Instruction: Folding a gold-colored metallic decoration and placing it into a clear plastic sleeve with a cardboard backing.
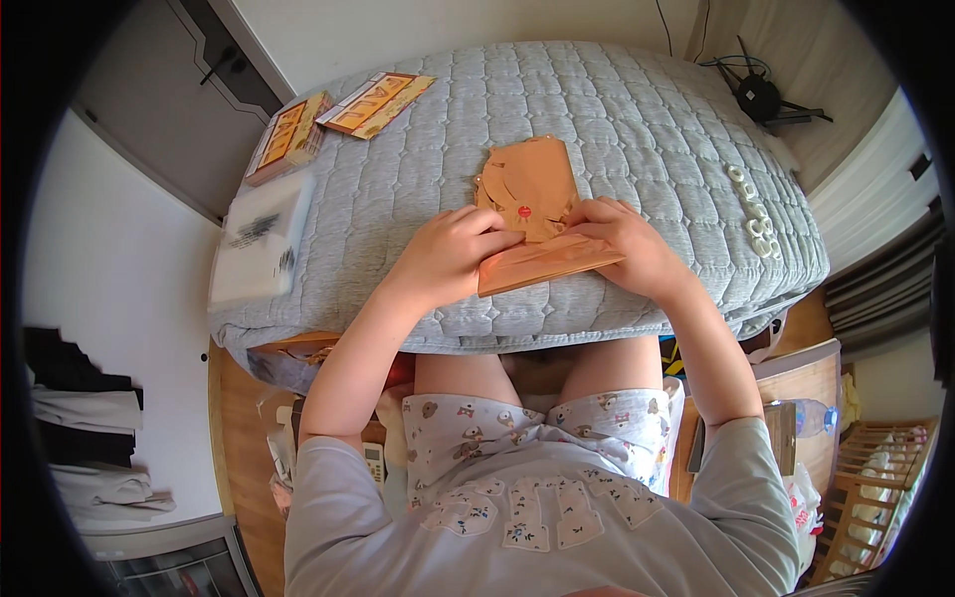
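Gleaming copper-orange, a ragged-edged folded sheet point(545, 187) is clamped by left fingers point(485, 220) and right fingers point(599, 212).

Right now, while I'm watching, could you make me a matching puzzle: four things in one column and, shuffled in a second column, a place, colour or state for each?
Column one:
1. Orange paper
2. White rings
3. Mattress
4. Printed packs

Column two:
A. Grey and quilted
B. In the far left corner of the bed
C. Held by left hand and right hand
D. Near the bed's right edge

Pairs: 1-C, 2-D, 3-A, 4-B
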The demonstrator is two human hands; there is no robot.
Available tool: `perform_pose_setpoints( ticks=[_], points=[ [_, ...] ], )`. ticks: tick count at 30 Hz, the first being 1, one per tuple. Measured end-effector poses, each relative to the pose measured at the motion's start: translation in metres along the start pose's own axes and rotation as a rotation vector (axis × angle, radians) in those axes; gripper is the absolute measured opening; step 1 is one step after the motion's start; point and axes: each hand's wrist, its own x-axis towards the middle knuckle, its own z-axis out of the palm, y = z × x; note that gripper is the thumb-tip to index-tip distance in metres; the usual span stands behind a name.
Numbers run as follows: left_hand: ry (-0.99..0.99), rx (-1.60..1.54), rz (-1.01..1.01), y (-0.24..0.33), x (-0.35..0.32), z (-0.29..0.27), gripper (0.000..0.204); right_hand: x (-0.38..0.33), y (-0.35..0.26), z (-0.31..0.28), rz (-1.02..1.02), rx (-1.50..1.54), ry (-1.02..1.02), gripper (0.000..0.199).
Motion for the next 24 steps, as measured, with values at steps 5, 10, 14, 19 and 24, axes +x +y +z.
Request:
perform_pose_setpoints(
  ticks=[5, 10, 14, 19, 24],
  points=[
    [0.011, 0.063, 0.07, -0.008, -0.004, 0.005, 0.027, 0.001, -0.002, -0.006, -0.04, -0.016, -0.043, 0.036],
    [0.067, -0.054, 0.034, -0.013, -0.008, 0.003, 0.024, -0.007, 0.005, -0.004, 0.026, 0.074, -0.004, 0.033],
    [0.109, -0.059, -0.09, -0.006, -0.007, 0.005, 0.018, 0.001, 0.012, 0.005, 0.131, 0.095, 0.045, 0.02],
    [0.238, -0.483, -0.493, 0.003, -0.003, 0.011, 0.032, 0.019, 0.0, 0.012, 0.498, 0.396, 0.132, 0.026],
    [0.141, -0.538, -0.596, -0.008, -0.004, 0.011, 0.041, 0.028, 0.001, 0.011, 0.613, 0.321, 0.13, 0.031]
  ],
)
